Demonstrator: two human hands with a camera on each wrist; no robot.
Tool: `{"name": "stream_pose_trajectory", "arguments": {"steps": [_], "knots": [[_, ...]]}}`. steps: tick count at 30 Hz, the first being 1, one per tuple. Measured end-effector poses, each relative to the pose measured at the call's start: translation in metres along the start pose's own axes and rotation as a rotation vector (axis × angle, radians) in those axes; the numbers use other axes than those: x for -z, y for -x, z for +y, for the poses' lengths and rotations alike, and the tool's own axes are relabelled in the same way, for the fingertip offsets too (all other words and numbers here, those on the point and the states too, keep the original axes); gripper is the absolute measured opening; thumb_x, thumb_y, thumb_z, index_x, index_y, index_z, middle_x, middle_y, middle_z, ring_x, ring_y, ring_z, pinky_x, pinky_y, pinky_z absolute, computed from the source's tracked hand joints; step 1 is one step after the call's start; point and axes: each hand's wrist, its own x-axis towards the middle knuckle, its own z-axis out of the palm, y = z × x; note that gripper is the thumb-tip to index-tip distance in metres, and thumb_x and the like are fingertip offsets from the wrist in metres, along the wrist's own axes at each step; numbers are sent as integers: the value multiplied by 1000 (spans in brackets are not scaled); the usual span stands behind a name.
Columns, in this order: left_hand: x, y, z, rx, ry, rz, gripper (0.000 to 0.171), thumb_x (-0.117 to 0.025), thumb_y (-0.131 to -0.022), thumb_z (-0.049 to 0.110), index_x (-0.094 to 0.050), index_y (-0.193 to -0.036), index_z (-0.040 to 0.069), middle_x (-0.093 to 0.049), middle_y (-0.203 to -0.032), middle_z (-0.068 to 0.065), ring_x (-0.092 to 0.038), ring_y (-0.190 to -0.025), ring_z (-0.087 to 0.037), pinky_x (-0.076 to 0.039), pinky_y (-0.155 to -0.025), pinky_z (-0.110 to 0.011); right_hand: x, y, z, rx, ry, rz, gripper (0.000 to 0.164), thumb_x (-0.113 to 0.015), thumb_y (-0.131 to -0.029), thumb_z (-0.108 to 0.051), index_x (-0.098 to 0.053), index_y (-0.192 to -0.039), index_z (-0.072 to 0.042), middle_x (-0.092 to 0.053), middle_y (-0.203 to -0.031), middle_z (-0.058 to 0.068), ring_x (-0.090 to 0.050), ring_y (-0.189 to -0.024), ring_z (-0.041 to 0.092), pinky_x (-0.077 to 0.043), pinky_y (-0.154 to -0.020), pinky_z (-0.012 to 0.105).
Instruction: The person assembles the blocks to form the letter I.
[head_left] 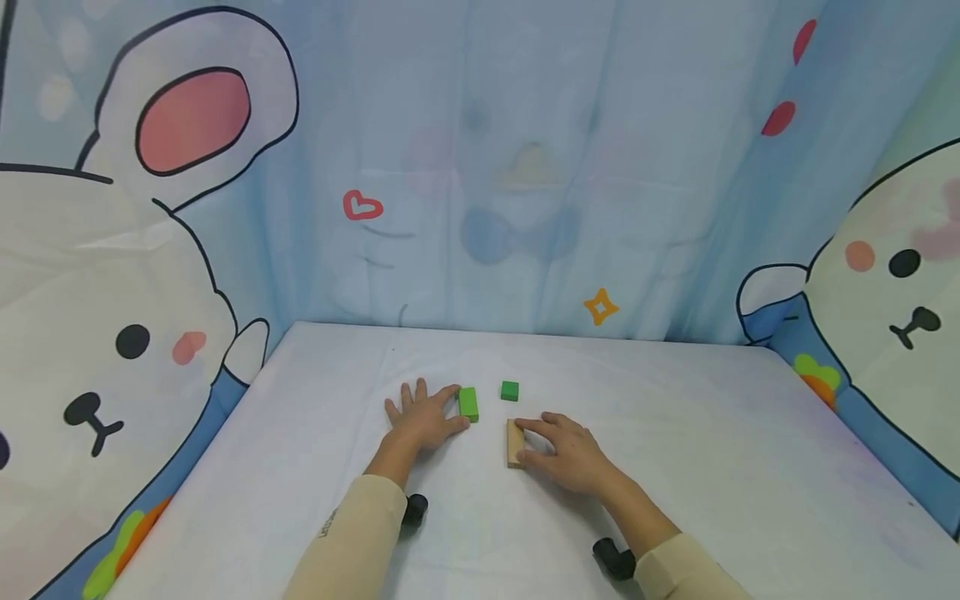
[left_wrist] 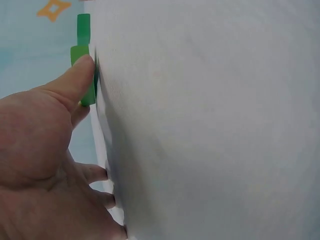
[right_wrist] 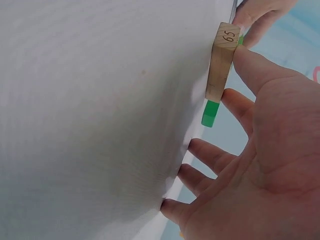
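My left hand [head_left: 422, 419] pinches a light green rectangular block [head_left: 468, 404] between thumb and index finger, at its near and far ends. In the left wrist view the thumb partly covers that block [left_wrist: 80, 52]. The other fingers are spread, their tips on the white surface. To the right, a plain wooden block [head_left: 514, 444] stands on the table, with the thumb and index finger of my right hand [head_left: 573, 454] at its two ends. One end of this wooden block [right_wrist: 220, 65] bears dark figures. Beyond both hands sits a small darker green block [head_left: 510, 391], untouched.
A white cloth covers the table [head_left: 712, 433]. Behind it hangs a blue curtain [head_left: 510, 167] printed with cartoon animals, which continues on both sides. Black wrist devices, one at the left wrist [head_left: 414, 510] and one at the right [head_left: 614, 559], hang close to the cloth.
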Motion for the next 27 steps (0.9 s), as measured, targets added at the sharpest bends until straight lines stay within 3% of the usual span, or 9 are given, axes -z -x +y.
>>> {"name": "stream_pose_trajectory", "arguments": {"steps": [7, 27], "knots": [[3, 1, -2, -8, 49, 6, 67, -66, -98, 50, -44, -158, 29, -16, -170, -27, -3, -158, -52, 0, -121, -74, 1, -1, 0, 9, -9, 0, 56, -67, -98, -44, -58, -148, -21, -45, -157, 24, -39, -147, 47, -27, -118, 71], [8, 5, -7, -43, 75, -18, 66, -66, -97, 54, -46, -156, 32, -25, -168, -26, -10, -157, -54, -5, -122, -74, 1, 1, 1, 13, -13, -9, 56, -68, -98, -44, -58, -148, -22, -46, -156, 24, -39, -147, 46, -24, -118, 72]]}}
